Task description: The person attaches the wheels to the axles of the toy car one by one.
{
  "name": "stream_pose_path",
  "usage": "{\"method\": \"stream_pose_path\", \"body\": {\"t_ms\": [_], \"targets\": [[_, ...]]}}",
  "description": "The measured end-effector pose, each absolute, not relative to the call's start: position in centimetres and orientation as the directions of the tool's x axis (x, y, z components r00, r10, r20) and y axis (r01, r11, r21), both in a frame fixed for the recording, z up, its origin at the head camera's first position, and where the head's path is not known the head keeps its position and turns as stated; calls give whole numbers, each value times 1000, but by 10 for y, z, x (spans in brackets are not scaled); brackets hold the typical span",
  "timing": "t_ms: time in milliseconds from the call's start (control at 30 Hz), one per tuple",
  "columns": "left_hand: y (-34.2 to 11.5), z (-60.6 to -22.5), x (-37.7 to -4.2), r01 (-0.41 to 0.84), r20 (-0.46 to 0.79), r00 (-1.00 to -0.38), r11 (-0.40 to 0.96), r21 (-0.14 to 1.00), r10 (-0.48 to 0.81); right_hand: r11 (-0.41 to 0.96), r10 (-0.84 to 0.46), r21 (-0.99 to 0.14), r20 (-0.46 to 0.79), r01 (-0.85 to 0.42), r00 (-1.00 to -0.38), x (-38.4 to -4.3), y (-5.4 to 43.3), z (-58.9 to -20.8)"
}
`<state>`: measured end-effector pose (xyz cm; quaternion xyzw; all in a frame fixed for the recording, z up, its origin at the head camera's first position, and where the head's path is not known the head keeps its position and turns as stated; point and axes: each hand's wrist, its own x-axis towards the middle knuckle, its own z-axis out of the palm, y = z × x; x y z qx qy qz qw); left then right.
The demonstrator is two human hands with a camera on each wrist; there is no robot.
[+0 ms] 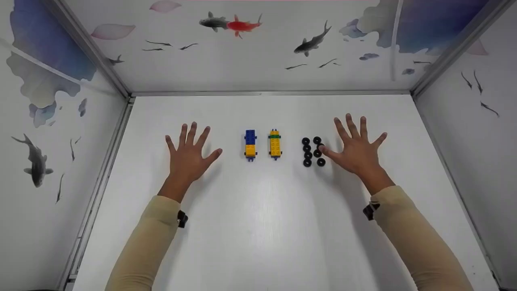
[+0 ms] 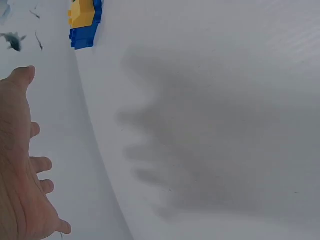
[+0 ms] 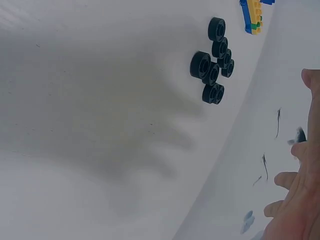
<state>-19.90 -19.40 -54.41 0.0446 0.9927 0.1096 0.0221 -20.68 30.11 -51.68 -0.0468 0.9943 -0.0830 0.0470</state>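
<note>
My left hand (image 1: 188, 157) is spread above the table, left of the toy pieces, and holds nothing. On the other side my right hand (image 1: 357, 153) is spread too, its thumb overlapping the black toy wheels (image 1: 307, 155) in the head view. In the right wrist view the wheels (image 3: 211, 73) stand apart from the hand. Near the middle lie two toy car bases built of bricks: a blue-and-yellow one (image 1: 250, 144) and a yellow one with a green strip (image 1: 275, 145). Part of a yellow-and-blue base (image 2: 85, 22) shows in the left wrist view.
The white table (image 1: 258, 226) is bounded by a back wall (image 1: 258, 72) and side walls, all printed with fish and leaves. Metal edging (image 1: 266, 93) runs along the table's back. Each sleeve has a small dark device (image 1: 182, 219) at the wrist.
</note>
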Motion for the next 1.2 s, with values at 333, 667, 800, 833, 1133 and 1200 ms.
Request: {"method": "stream_pose_path", "body": {"t_ms": [333,667,800,833,1133,1200], "targets": [[-181,-539,-208,111,-33,-992,967,227,122,981,-117,-161,-72,-104,-990,-217,294,-509],[-164,-535,-226,143,-58,-985,959,245,162,979,-111,-179,-71,-97,-991,-224,290,-503],[-153,-543,-228,171,-74,-978,949,266,197,979,-111,-179,-87,-94,-990,-221,288,-509],[-151,-546,-228,178,-80,-975,945,276,207,979,-113,-180,-93,-95,-989,-220,287,-511],[-127,-569,-221,212,-135,-953,917,339,270,973,-155,-195,-135,-127,-979,-207,269,-532],[-122,-573,-221,213,-143,-951,916,341,274,968,-176,-204,-139,-146,-974,-204,268,-537]]}}
